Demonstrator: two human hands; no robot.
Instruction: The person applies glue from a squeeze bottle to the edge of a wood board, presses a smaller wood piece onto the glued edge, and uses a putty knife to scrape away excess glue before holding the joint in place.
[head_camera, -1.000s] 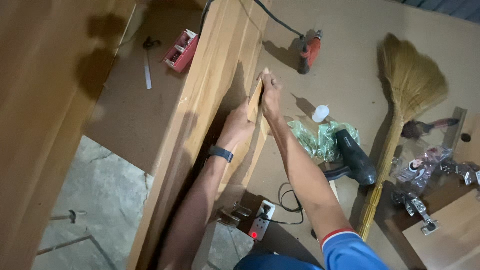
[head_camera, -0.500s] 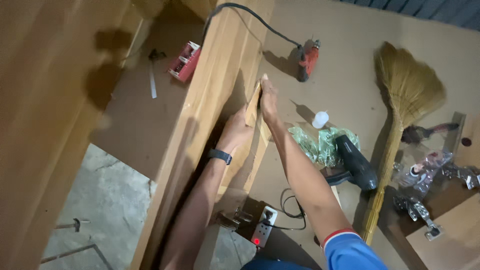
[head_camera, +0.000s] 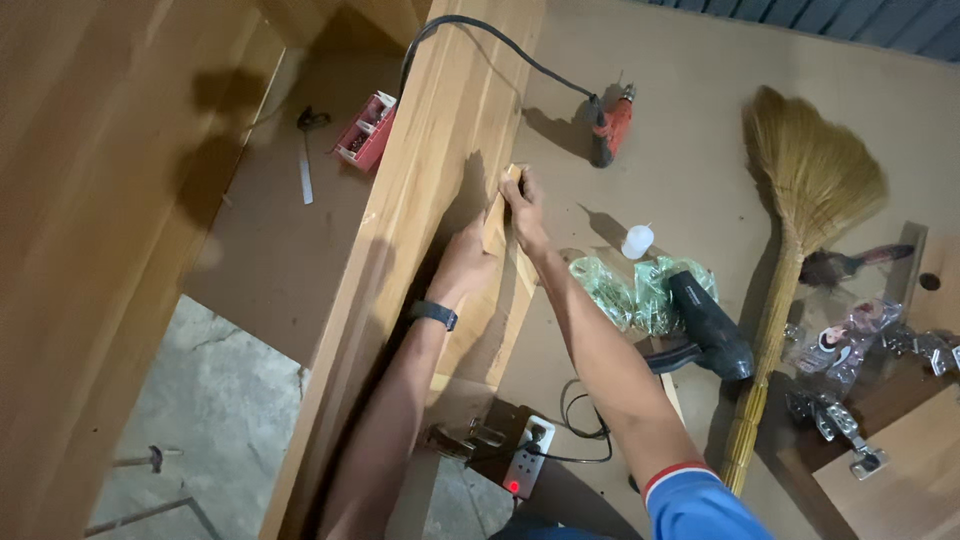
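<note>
both arms reach toward 12 o'clock. the right hand (head_camera: 523, 205) pinches the top of a thin wood strip (head_camera: 497, 225), fingers curled shut on it; the left hand (head_camera: 467, 262) presses flat beside it against the upright board (head_camera: 420, 200) (strip leaning there). since half a second ago, nothing has shifted but the view.

the scene is lit warmly from overhead. hard shadows are thrown beside the red drill (head_camera: 612, 125) and across the tall wooden panel (head_camera: 440, 190). slight softness is seen throughout; corners are darkened.
</note>
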